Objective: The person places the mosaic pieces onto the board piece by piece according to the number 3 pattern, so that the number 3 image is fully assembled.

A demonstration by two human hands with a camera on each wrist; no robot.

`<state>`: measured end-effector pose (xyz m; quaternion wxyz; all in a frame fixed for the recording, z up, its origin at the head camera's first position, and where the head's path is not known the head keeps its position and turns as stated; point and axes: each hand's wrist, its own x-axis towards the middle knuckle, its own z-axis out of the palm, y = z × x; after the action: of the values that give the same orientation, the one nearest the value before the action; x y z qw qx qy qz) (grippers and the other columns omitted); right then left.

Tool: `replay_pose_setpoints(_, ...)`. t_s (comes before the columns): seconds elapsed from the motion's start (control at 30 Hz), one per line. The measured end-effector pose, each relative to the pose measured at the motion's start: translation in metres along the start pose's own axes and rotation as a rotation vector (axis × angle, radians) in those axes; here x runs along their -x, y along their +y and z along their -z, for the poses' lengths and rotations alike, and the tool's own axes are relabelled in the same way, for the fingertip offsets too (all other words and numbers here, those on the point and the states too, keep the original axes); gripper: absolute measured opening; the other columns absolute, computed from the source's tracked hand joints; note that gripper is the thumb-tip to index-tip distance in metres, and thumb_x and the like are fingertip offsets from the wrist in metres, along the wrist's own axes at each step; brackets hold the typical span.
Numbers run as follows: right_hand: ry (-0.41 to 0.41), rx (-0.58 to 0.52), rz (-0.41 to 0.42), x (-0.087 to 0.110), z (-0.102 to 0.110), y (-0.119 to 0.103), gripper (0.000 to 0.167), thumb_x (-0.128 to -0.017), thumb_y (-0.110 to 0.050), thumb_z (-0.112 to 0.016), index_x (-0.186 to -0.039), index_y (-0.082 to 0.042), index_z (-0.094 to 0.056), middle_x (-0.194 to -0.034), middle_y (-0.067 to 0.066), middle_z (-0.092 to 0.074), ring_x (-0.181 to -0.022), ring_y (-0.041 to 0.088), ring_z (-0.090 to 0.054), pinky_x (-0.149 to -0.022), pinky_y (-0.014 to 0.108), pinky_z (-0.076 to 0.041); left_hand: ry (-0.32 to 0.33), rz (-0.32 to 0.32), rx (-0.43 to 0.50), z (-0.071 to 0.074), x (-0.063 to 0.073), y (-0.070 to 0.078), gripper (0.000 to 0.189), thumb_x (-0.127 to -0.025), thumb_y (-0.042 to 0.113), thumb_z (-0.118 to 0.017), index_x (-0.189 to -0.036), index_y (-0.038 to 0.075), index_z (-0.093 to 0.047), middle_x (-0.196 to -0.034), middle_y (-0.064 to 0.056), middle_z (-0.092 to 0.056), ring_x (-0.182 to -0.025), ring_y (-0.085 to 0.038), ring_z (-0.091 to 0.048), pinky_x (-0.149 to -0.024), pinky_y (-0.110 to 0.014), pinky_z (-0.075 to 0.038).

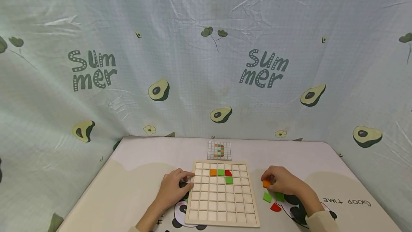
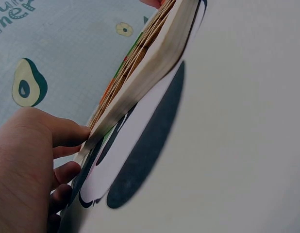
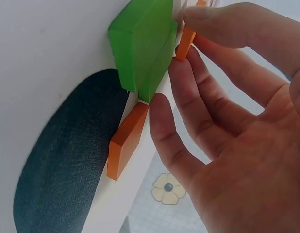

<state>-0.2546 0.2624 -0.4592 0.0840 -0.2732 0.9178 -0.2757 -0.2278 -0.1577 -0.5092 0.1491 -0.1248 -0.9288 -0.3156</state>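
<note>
My right hand (image 1: 283, 181) pinches an orange square tile (image 3: 186, 44) between thumb and fingertips, right of the wooden grid board (image 1: 222, 223). Under and beside that hand lie loose tiles: a green square (image 1: 267, 197), another green one (image 1: 279, 197) and a red quarter-round (image 1: 275, 207). A second orange tile (image 3: 126, 143) shows below the green tiles in the right wrist view. Thumb and fingertips of my left hand (image 1: 173, 187) touch the board's left edge. Set in the board are an orange square (image 1: 213, 172), a green square (image 1: 220, 172), a red quarter-round (image 1: 228, 173) and a green square (image 1: 229, 180).
Behind the board lies a small pattern card (image 1: 219, 150) with a grid of coloured shapes. The tabletop cover (image 1: 135, 182) carries printed pandas and lettering. A hanging sheet (image 1: 193, 63) with avocado prints stands behind and beside the table.
</note>
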Motion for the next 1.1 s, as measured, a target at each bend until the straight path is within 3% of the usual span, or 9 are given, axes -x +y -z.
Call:
replay_pose_setpoints(0.7, 0.016, 0.051, 0.025, -0.0016, 0.0024, -0.0028, 0.025, -0.082, -0.01, -0.081, -0.106, -0.007, -0.076, -0.098, -0.003, -0.068, -0.083, 0.003, -0.059, -0.072, 0.024, -0.052, 0.007, -0.005, -0.011, -0.0011, -0.0007, -0.002, 0.022, -0.084, 0.03, -0.08, -0.106, 0.028, -0.079, -0.08, 0.018, -0.058, -0.076, 0.0, -0.049, -0.072, -0.028, -0.032)
replay_pose_setpoints(1.1, 0.011, 0.061, 0.051, -0.0004, 0.0063, -0.0072, 0.027, -0.083, -0.007, -0.08, -0.11, -0.007, -0.074, -0.099, -0.004, -0.068, -0.087, 0.008, -0.061, -0.072, 0.025, -0.052, 0.004, -0.007, -0.006, -0.0017, -0.0006, -0.0027, 0.022, -0.084, 0.031, -0.08, -0.106, 0.028, -0.079, -0.079, 0.017, -0.057, -0.076, 0.0, -0.048, -0.072, -0.028, -0.031)
